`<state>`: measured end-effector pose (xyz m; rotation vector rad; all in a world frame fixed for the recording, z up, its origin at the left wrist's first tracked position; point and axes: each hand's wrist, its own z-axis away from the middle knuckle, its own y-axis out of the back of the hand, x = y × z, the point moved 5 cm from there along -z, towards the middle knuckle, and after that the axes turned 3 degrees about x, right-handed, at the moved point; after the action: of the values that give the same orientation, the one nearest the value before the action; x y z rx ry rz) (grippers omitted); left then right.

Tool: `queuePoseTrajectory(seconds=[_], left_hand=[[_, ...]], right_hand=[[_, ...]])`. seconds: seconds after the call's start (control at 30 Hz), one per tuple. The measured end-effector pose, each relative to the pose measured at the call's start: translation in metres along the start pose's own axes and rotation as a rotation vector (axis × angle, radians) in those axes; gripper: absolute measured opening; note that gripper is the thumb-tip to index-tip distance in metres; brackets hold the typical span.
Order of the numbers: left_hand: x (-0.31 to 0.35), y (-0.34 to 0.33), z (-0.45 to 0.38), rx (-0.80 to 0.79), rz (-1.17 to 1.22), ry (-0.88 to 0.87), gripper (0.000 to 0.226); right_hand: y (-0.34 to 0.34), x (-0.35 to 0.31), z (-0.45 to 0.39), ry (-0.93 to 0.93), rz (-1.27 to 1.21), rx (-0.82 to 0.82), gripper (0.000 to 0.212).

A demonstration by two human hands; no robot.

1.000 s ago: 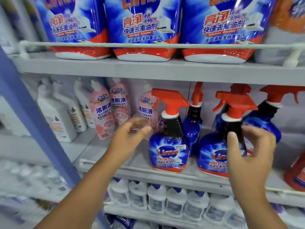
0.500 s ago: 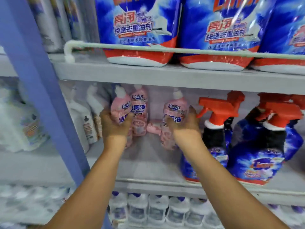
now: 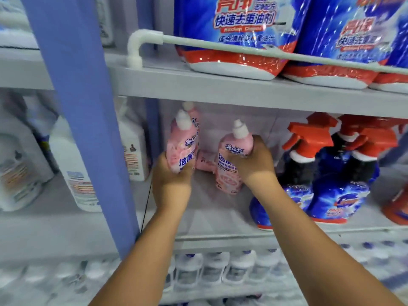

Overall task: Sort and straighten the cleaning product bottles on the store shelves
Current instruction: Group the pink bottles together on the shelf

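The person's left hand (image 3: 171,180) grasps the lower part of a pink bottle (image 3: 181,146), which tilts a little on the middle shelf (image 3: 209,215). The right hand (image 3: 256,164) is closed around a second pink bottle (image 3: 229,171), standing upright just right of the first. Between both hands, further back, one pink bottle lies flat (image 3: 205,161). Right of the right hand stand blue spray bottles (image 3: 331,191).

A wide blue upright post (image 3: 88,129) runs top to bottom at the left, tilted slightly in this view. Just to its right a thin dark cord (image 3: 147,202) hangs down. Higher up, a pale guard rail (image 3: 265,51) stretches off to the right from a white elbow fitting (image 3: 138,44). Behind the rail stand two blue refill pouches (image 3: 238,29) - glossy, printed with Chinese lettering, each with a red band and a white base.
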<state>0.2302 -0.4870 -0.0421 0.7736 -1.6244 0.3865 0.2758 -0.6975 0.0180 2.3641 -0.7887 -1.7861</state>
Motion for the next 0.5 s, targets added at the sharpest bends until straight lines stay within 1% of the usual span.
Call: queuePoseTrajectory(seconds=[0.13,0.23,0.33,0.5], left_hand=[[0.016,0.008,0.026,-0.063,0.026,-0.051,0.045],[0.043,0.025,0.057,-0.096,0.045,-0.102,0.037],[0.070,0.051,0.091,-0.116,0.082,-0.118,0.032],[0.070,0.106,0.147,-0.143,0.034,-0.082,0.028]], right_hand=[[0.022,-0.006,0.027,-0.001,-0.150,-0.021,0.040],[0.047,-0.021,0.047,0.004,-0.250,-0.063,0.037],[0.073,-0.041,0.068,0.049,-0.270,-0.128,0.034],[0.099,-0.053,0.110,0.045,-0.368,-0.233,0.037]])
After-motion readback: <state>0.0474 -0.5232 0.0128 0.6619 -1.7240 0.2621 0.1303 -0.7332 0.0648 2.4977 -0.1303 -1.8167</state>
